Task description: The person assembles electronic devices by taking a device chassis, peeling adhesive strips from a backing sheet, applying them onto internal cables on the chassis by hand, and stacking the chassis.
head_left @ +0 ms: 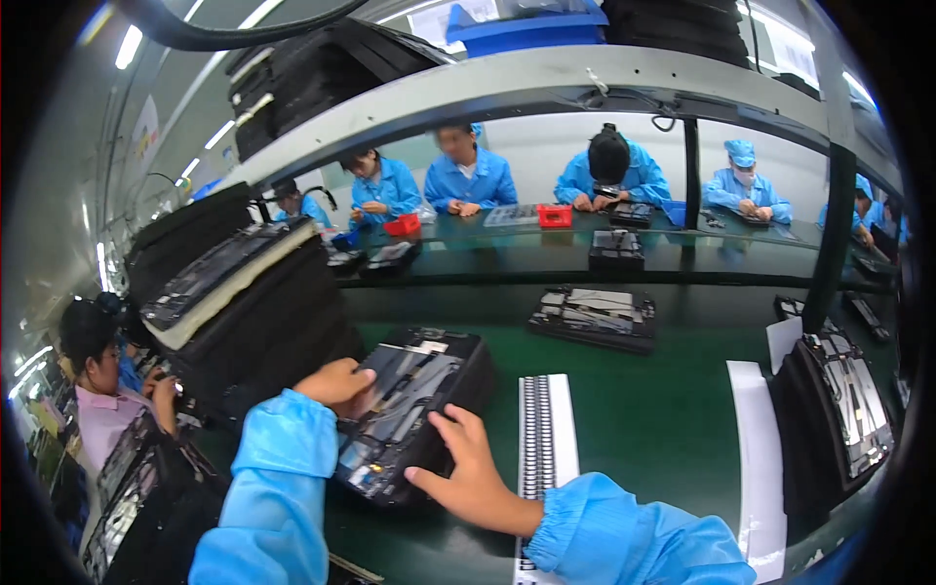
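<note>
Green tbl (673, 419), hands (336, 385) (476, 483) at blk tray (472, 369), ppl (475, 180) opp

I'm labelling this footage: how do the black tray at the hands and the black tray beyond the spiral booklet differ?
The near tray looks thicker than the far tray. The near tray stretches lengthwise away from the camera; the far tray lies crosswise. Both carry silvery-grey parts.

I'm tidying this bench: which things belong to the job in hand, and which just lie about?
In hand:
- thick black rectangular block topped with flat grey parts, between the left hand and right hand

Apparently just lying about:
- white spiral-bound paper pad
- long white paper strip
- flat black rectangular tray of silvery parts, untouched farther off
</note>
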